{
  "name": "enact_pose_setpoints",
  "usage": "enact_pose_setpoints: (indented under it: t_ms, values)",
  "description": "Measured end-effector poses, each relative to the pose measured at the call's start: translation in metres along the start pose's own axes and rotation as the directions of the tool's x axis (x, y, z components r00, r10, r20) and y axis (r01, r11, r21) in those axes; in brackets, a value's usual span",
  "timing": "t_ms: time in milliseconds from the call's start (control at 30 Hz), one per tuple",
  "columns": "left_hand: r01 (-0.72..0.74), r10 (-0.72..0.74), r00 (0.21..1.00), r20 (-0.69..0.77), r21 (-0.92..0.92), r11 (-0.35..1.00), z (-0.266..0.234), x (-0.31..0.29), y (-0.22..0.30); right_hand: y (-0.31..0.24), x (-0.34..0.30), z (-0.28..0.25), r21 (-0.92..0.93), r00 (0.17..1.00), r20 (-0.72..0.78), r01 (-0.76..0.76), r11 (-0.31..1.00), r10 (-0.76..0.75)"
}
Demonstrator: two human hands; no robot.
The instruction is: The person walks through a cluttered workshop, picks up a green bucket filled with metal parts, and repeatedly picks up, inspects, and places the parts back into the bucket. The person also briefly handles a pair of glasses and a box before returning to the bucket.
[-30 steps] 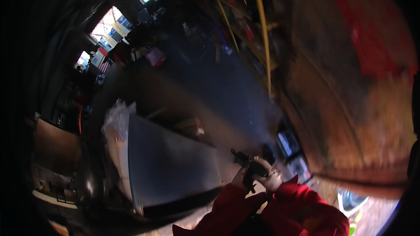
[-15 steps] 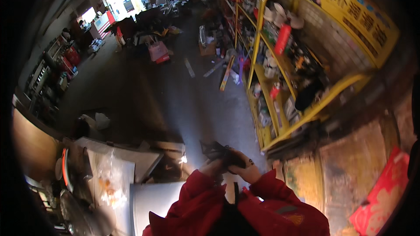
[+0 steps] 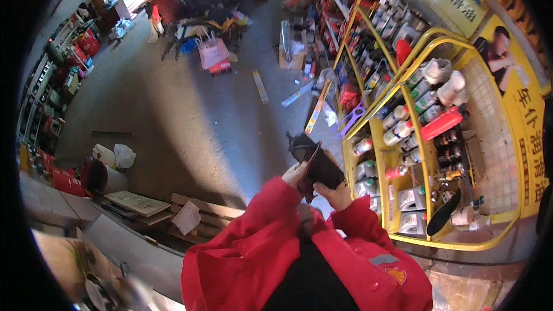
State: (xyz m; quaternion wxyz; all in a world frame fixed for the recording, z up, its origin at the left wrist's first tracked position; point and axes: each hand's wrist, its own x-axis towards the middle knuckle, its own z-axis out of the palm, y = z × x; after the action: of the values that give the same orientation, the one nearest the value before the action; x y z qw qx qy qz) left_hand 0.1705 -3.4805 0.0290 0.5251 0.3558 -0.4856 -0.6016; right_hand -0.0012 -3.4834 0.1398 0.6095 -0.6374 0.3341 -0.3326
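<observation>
Two bare hands hold one black two-part item (image 3: 324, 171) in front of the person's chest, approx. centre of view; its exact kind is hard to tell. L hand (image 3: 294, 174) grips the lower-L side, fingers closed against it, so the item's upper-L section sticks out past them, w/ a small pointed tab at its far corner. R hand (image 3: 336, 196) is clamped on the lower-R part: thumb lies across the near edge of the broad dark panel, rest of the fingers partly hidden by the item, so their exact spread can't be told. Most of the item sits beyond the fingertips, tilted, w/ a thin reddish edge running btwn its two sections.

Both forearms are in sleeves of a red jacket (image 3: 249, 241), worn open over a black garment (image 3: 314, 282). To the R, well apart from the item, stands a yellow metal rack (image 3: 455, 246) w/ bottles, incl. a red bottle (image 3: 442, 123) lying tilted up top. Just L of the rack's foot: a purple plastic piece (image 3: 349, 121). Farther off on the concrete floor (image 3: 190, 121): a pink bag (image 3: 213, 53) w/ a red box (image 3: 220, 68) at its base. Lower L: wooden slats (image 3: 216, 214) nr a white plastic bag (image 3: 124, 156).
</observation>
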Motion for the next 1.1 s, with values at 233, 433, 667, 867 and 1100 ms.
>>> enact_pose_setpoints:
  t_ms: [233,433,667,867,1100]
  values:
    - [0.358,-0.491,0.835,-0.246,-0.433,0.827,-0.117,0.108,0.026,0.054,0.186,0.004,0.043,0.955,-0.192,-0.222,0.974,0.226]
    - [0.278,-0.255,0.929,-0.270,0.050,0.959,-0.263,0.294,0.049,0.025,0.412,-0.030,0.139,0.981,-0.177,-0.058,0.989,0.083]
    - [0.204,-0.268,0.944,-0.191,-0.301,0.932,-0.346,0.464,0.140,0.015,0.620,-0.079,0.350,0.957,-0.202,-0.130,0.928,0.210]
    - [0.147,-0.099,0.978,-0.181,0.274,0.950,-0.424,0.638,0.137,-0.038,0.795,-0.168,0.574,0.947,-0.318,0.224,0.788,-0.038]
    - [0.057,-0.072,0.995,-0.071,-0.189,0.980,-0.555,0.808,0.167,-0.206,1.023,-0.312,-0.423,0.480,-0.624,0.456,0.783,-0.617]
